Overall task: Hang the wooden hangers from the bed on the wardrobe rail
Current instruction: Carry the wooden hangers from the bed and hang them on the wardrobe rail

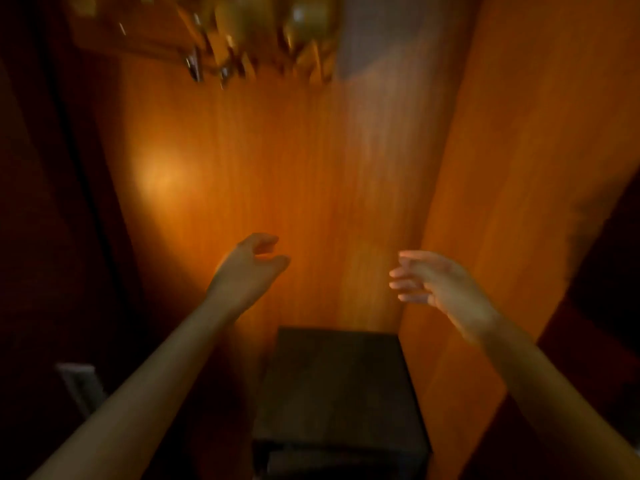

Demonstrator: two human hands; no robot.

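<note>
Reaching up from the bottom corners of the frame, two bare forearms stretch into a wooden wardrobe. Between them, at lower centre, sits a dark box-shaped unit (341,386) on the wardrobe floor. Further in, the left hand (247,266) at mid-left has its fingers loosely curled and holds nothing. The right hand (434,280) at mid-right is spread, palm turned inward, also empty. Behind both stands the orange-brown back panel (277,161), with a side panel (512,168) to the right. At the top centre, blurred by motion, wooden hangers (242,46) hang in a cluster; the rail itself cannot be made out.
</note>
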